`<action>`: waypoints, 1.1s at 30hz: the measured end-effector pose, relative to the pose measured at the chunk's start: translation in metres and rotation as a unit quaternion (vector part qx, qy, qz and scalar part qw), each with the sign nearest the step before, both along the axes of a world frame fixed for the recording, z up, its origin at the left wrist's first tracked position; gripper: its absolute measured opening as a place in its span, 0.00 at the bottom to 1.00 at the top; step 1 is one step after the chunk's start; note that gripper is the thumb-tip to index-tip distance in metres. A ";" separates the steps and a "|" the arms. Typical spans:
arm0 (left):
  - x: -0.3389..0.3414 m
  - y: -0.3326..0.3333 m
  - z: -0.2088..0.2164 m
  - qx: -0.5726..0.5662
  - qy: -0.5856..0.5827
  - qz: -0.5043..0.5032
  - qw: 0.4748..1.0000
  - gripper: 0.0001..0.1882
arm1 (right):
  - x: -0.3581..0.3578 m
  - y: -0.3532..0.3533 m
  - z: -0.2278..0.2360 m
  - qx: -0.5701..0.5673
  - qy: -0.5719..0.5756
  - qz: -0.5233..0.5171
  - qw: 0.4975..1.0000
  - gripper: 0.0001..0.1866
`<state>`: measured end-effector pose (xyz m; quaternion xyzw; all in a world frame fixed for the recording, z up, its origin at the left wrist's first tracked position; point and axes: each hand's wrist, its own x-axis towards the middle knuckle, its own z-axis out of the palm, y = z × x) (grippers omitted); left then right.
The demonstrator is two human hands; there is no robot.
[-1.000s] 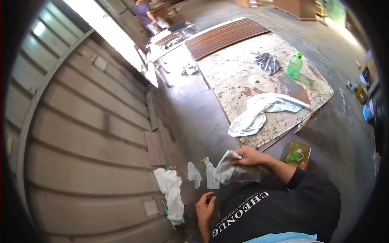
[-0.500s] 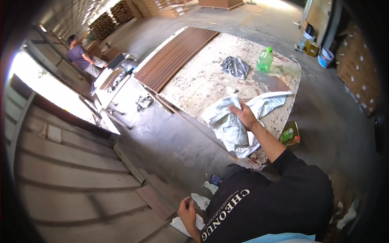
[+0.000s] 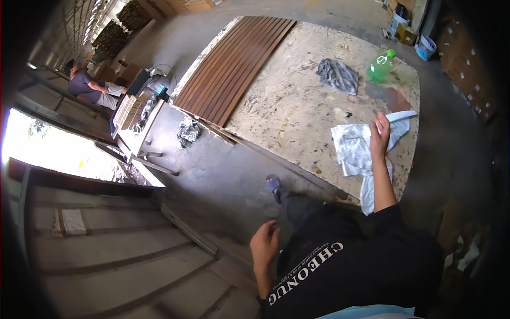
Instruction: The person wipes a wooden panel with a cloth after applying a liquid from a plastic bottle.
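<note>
My right hand (image 3: 379, 139) is over a white cloth (image 3: 350, 151) on the worn, stained tabletop (image 3: 287, 117). Its fingers are loosely bent and apart, and the cloth lies spread beneath it, one end hanging over the near edge. Low beside my body, my left hand (image 3: 264, 245) hangs away from the table with loosely curled fingers and nothing visible in it. Beyond the white cloth lie a crumpled grey cloth (image 3: 338, 76) and a green plastic bottle (image 3: 380, 67), which stands upright. Brown slatted wood (image 3: 236, 66) covers the table's left part.
A person (image 3: 90, 85) sits at the far left behind a small bench (image 3: 139, 130) with things on it. Crumpled silvery material (image 3: 188, 132) lies on the floor near the table. A bucket (image 3: 425, 48) and a box (image 3: 406, 35) stand at the far right. Corrugated panelling (image 3: 111, 228) runs along the left.
The white cloth, bunched up under my right hand before, now lies flatter on the table. My left hand has risen a little. The view has shifted, and a sandalled foot shows farther forward.
</note>
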<state>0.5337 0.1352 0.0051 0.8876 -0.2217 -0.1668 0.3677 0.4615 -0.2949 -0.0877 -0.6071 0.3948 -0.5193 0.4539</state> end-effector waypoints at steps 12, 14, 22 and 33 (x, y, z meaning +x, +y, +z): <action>0.232 0.045 0.014 0.096 0.037 0.082 0.991 0.14 | 0.199 -0.197 -0.059 -0.033 0.541 -0.091 0.835 0.40; 0.250 0.053 0.020 0.074 0.042 0.156 0.984 0.14 | 0.243 -0.149 -0.028 0.009 0.592 -0.104 0.799 0.40; 0.349 0.025 -0.014 0.079 0.041 0.013 0.996 0.13 | 0.254 -0.146 -0.058 0.005 0.461 -0.137 0.877 0.21; 0.544 -0.086 -0.006 -0.024 -0.017 -0.246 0.969 0.12 | 0.464 0.061 0.031 -0.095 0.058 0.235 0.966 0.25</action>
